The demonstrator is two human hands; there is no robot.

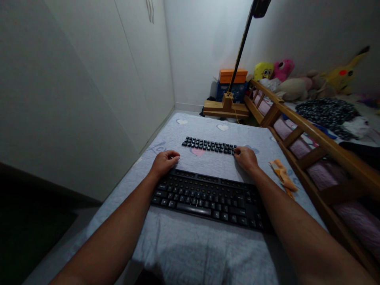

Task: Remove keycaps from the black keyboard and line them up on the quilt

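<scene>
A black keyboard (198, 198) lies on the cloth-covered surface in front of me. Its lower rows carry keys, while the upper rows show bare key sockets. Beyond it, loose black keycaps (208, 145) are laid out in neat rows. My right hand (246, 157) is at the right end of these rows, thumb and fingers pinched on a keycap there, which they mostly hide. Just past the keyboard's upper left corner, my left hand (165, 161) rests on the cloth with curled fingers, thumb against the index finger, and nothing visible between them.
An orange cloth-like item with a yellow tool (283, 176) lies on the right of the cloth (204, 245). A wooden bed rail (311, 136) runs along the right side, with plush toys behind it. White cabinet doors (118, 79) close off the left. A wooden stand (227, 105) holds a pole at the back.
</scene>
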